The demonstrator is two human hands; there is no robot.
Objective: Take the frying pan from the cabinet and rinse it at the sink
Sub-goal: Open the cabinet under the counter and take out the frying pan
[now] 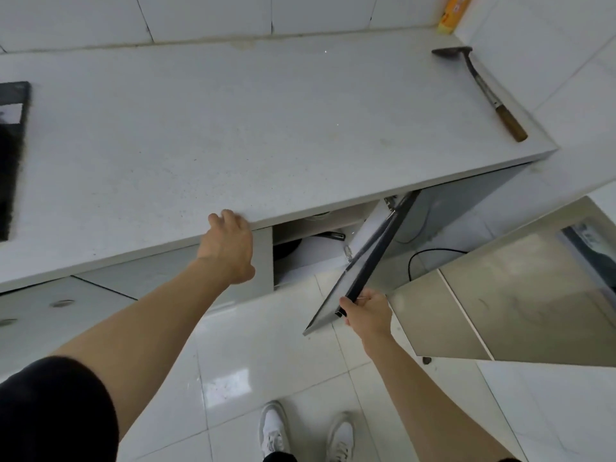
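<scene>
At nine o'clock a dark hob [11, 155] sits in the white table [233, 128]. The left hand [228, 248] rests on the table's front edge, grip spread, fingers over the lip. At centre, inside the open cabinet [313, 248], a dark frying pan [288, 250] shows partly. The right hand [366, 313] pinches the door [363, 268] edge. At one o'clock lies a spatula [483, 88].

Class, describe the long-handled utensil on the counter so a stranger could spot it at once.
Start at the white countertop and go to its far right end, near the tiled wall. There lies the spatula, dark metal blade toward the wall, brown wooden handle toward the counter's edge. It lies flat; the yellow packet leans.
</scene>
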